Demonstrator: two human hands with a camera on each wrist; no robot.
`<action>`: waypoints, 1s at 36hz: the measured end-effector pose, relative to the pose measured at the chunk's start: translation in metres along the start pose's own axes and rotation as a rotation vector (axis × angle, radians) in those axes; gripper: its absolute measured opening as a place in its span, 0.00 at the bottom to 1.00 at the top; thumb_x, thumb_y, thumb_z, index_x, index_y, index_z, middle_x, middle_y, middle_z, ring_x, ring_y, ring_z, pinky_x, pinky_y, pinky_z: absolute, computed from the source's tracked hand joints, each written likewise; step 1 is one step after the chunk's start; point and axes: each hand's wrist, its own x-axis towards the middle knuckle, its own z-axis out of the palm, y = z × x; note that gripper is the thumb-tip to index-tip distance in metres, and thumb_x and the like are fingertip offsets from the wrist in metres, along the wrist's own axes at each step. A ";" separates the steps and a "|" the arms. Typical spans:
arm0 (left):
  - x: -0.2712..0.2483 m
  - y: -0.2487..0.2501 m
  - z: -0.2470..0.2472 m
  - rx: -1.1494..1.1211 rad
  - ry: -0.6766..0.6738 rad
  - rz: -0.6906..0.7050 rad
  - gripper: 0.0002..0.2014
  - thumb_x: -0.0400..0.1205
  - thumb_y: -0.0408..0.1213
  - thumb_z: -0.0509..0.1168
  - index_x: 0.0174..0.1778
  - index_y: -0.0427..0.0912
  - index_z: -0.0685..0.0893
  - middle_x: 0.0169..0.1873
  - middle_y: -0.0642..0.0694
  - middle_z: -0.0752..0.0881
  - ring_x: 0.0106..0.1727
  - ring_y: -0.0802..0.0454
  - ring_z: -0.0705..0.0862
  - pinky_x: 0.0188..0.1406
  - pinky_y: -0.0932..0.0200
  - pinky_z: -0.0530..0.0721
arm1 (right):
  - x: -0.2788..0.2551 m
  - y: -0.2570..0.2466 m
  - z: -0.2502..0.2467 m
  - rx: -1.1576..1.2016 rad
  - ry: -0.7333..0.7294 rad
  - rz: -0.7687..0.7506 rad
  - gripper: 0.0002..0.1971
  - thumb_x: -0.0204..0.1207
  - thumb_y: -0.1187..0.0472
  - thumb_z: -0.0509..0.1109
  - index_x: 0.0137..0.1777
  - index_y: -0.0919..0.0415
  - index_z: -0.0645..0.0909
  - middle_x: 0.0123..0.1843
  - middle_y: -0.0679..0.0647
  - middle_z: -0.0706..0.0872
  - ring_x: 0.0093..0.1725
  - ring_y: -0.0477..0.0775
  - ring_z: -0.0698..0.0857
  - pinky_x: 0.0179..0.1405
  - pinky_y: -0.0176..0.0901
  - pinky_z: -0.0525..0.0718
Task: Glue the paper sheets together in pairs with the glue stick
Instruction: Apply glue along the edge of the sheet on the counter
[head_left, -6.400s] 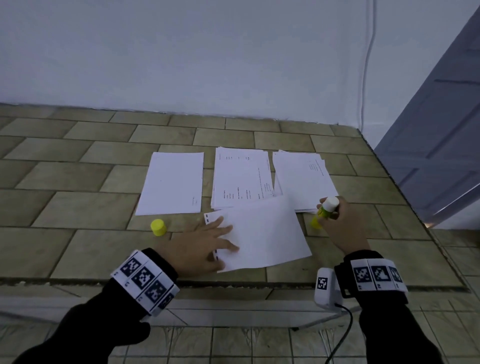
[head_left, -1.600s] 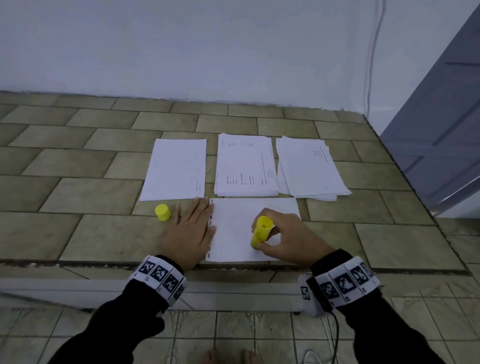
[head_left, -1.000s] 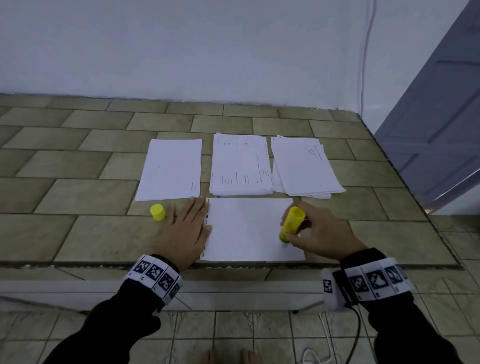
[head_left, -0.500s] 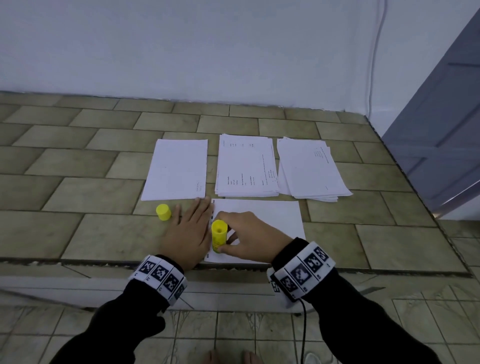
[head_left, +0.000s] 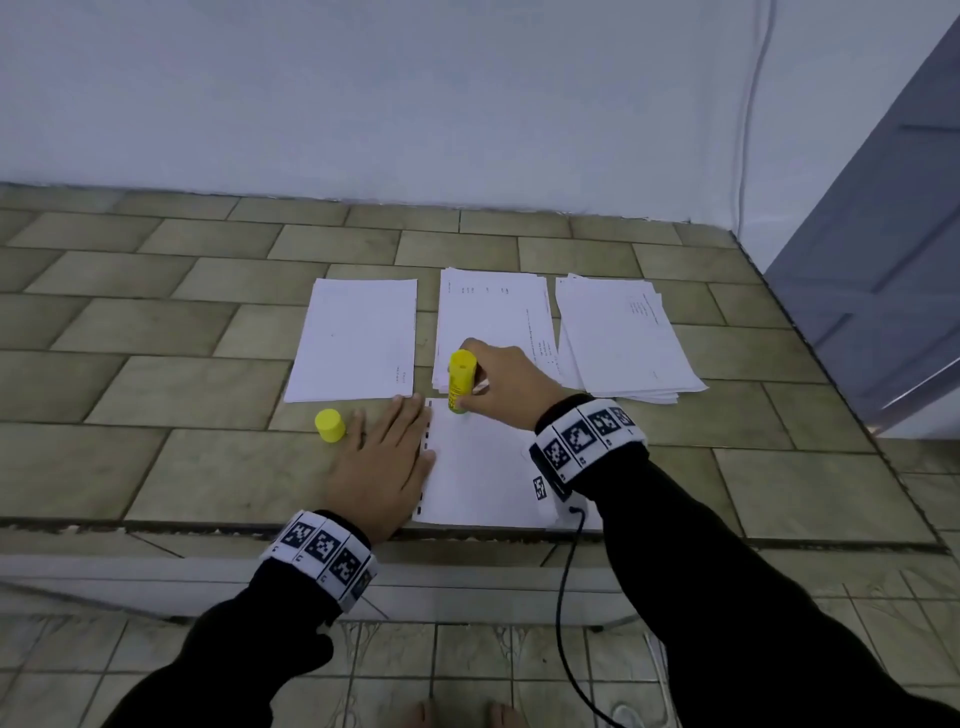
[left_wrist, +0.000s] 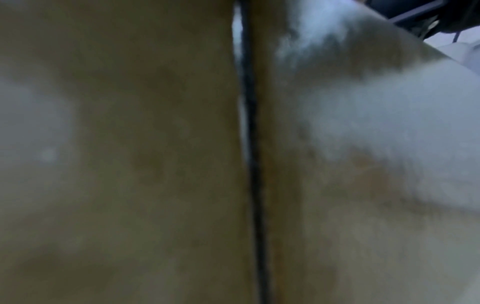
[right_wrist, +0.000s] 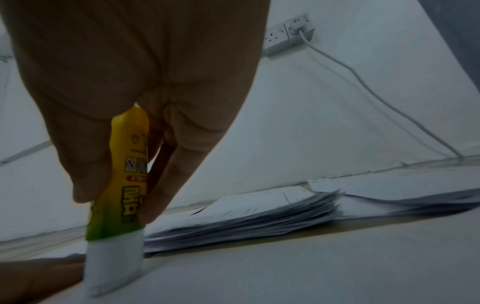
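Observation:
A white sheet (head_left: 478, 467) lies at the near edge of the tiled counter. My left hand (head_left: 387, 457) lies flat, fingers straight, pressing the sheet's left edge. My right hand (head_left: 501, 387) grips the yellow glue stick (head_left: 461, 381) upright, with its tip on the sheet's far left corner. In the right wrist view the glue stick (right_wrist: 122, 185) shows its white glue end (right_wrist: 114, 263) on the paper. The yellow cap (head_left: 329, 425) stands left of my left hand. The left wrist view is a blur of tile.
Behind the sheet lie three lots of paper: a single white sheet or thin pile (head_left: 358, 338) at left, a stack (head_left: 493, 317) in the middle, another stack (head_left: 623, 338) at right. A white cable (head_left: 753, 104) runs down the wall. A grey door (head_left: 883, 234) stands at right.
My right hand has carried the glue stick from the sheet's near left part up to its far left corner. The left hand stays pressed on the sheet's left edge.

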 end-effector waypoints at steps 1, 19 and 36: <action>0.000 0.000 0.000 -0.007 0.001 0.000 0.40 0.84 0.60 0.25 0.84 0.42 0.62 0.84 0.48 0.60 0.85 0.51 0.54 0.82 0.36 0.50 | -0.002 0.001 -0.001 0.026 0.007 0.010 0.12 0.69 0.67 0.77 0.46 0.60 0.75 0.46 0.59 0.88 0.48 0.58 0.87 0.52 0.52 0.85; 0.002 0.000 -0.001 0.037 -0.069 -0.034 0.58 0.67 0.83 0.29 0.87 0.46 0.49 0.86 0.52 0.46 0.86 0.55 0.41 0.84 0.39 0.39 | -0.113 0.014 -0.004 0.204 -0.072 -0.108 0.16 0.71 0.65 0.78 0.44 0.42 0.78 0.50 0.49 0.87 0.47 0.48 0.86 0.46 0.46 0.89; 0.002 -0.002 0.002 0.007 -0.020 -0.028 0.58 0.68 0.83 0.32 0.87 0.44 0.53 0.86 0.51 0.50 0.85 0.57 0.43 0.84 0.39 0.39 | -0.043 0.035 -0.029 0.109 0.146 0.025 0.09 0.71 0.66 0.76 0.43 0.67 0.77 0.42 0.60 0.88 0.45 0.62 0.86 0.49 0.60 0.85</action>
